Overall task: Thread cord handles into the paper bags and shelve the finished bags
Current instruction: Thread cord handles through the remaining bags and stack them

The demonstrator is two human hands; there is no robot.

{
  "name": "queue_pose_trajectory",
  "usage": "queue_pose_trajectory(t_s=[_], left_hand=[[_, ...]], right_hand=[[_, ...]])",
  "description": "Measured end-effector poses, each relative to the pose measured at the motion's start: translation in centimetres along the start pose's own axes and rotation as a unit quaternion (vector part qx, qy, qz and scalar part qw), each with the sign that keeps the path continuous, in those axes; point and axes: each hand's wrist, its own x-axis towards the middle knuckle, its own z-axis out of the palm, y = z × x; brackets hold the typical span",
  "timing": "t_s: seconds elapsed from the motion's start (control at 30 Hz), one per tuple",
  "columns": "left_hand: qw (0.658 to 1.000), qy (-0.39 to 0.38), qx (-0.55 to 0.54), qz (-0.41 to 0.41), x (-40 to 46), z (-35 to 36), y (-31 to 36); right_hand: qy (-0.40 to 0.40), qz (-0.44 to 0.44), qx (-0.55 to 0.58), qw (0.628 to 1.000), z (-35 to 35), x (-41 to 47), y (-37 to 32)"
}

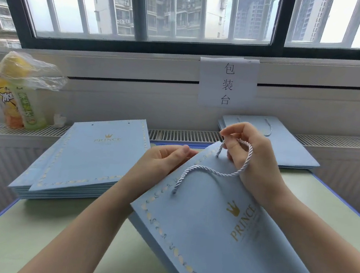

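A flat light-blue paper bag (220,235) with a gold crown and PRINCE print lies tilted in front of me. A pale twisted cord (206,172) runs across its top, one end in a hole at the lower left, the other looping up by the right-hand hole. My right hand (252,156) pinches the cord above that hole between thumb and fingertips. My left hand (163,159) grips the bag's top edge, thumb on top. A stack of blue bags without handles (84,160) lies at left. Bags with cords (279,143) are stacked at the back right.
The pale green table (34,228) has a blue rim. Two drink bottles (19,103) and a crumpled plastic bag (33,71) stand on the radiator ledge at left. A paper sign (227,83) is taped under the window.
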Motion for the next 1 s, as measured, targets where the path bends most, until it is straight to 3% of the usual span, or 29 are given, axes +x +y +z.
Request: queue_pose_trajectory(t_s=[0.1,0.2,0.3,0.43,0.77,0.9,1.0], left_hand=[[0.997,0.032,-0.072,0.022,0.1,-0.6,-0.1],[0.990,-0.055,-0.125,-0.047,0.0,-1.4,0.2],[0.981,-0.124,-0.113,-0.099,-0.3,-1.3,0.2],[0.978,-0.164,-0.103,-0.078,0.0,-1.6,-0.1],[0.989,0.078,-0.078,-0.103,1.0,-2.9,0.0],[0.985,0.131,-0.063,-0.092,1.1,-3.4,-0.4],[0.960,0.235,-0.134,-0.071,1.3,-3.5,-0.3]], right_hand=[[0.092,-0.016,0.011,0.996,-0.9,0.5,-0.1],[0.159,-0.037,-0.001,0.987,-1.6,1.0,0.2],[0.164,-0.045,-0.036,0.985,-1.7,1.1,0.9],[0.120,-0.046,-0.051,0.990,-1.2,1.0,1.5],[-0.002,-0.029,0.043,0.999,-1.6,0.8,0.1],[-0.114,-0.027,-0.028,0.993,-1.8,0.7,0.3],[-0.233,-0.006,-0.066,0.970,-1.9,0.2,0.1]])
